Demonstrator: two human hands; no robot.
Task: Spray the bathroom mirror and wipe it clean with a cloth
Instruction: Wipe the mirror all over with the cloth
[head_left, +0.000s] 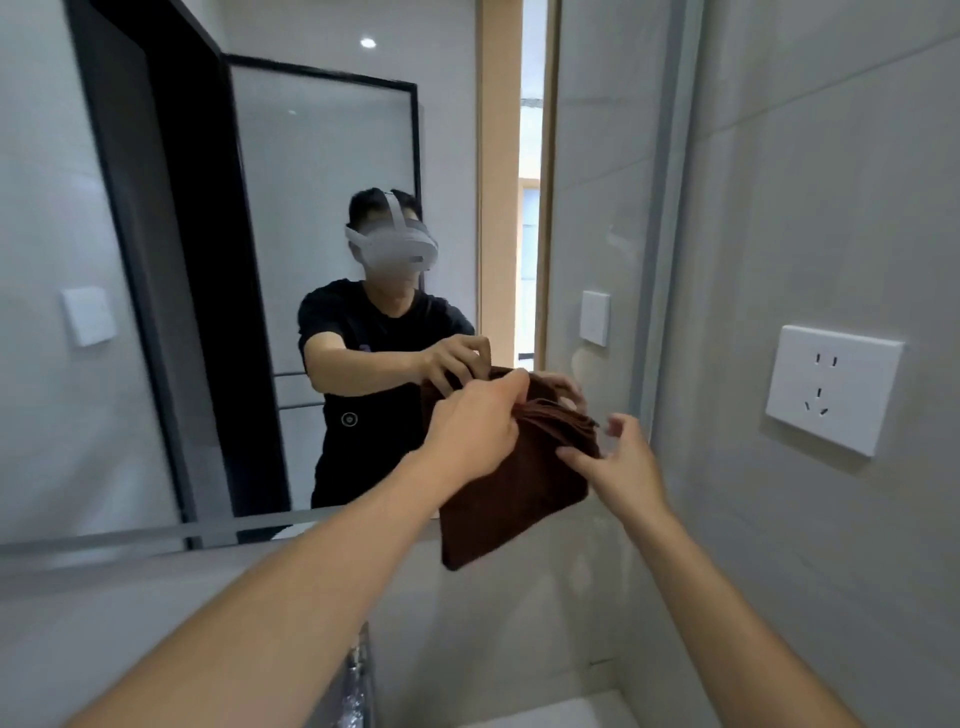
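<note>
The bathroom mirror (322, 156) fills the left and middle of the head view and reflects a person in a black shirt with a white headset. A folded brown cloth (511, 493) hangs in front of the mirror's lower right corner. My left hand (475, 426) grips the cloth's bunched top edge. My right hand (621, 460) is at the cloth's right side, thumb touching its edge, fingers spread and loosely bent. No spray bottle is in view.
A white wall socket (834, 387) sits on the grey tiled wall at the right. A metal tap (358, 675) shows at the bottom middle, and a white basin edge (571, 714) beside it. The mirror's frame (654, 291) runs down its right side.
</note>
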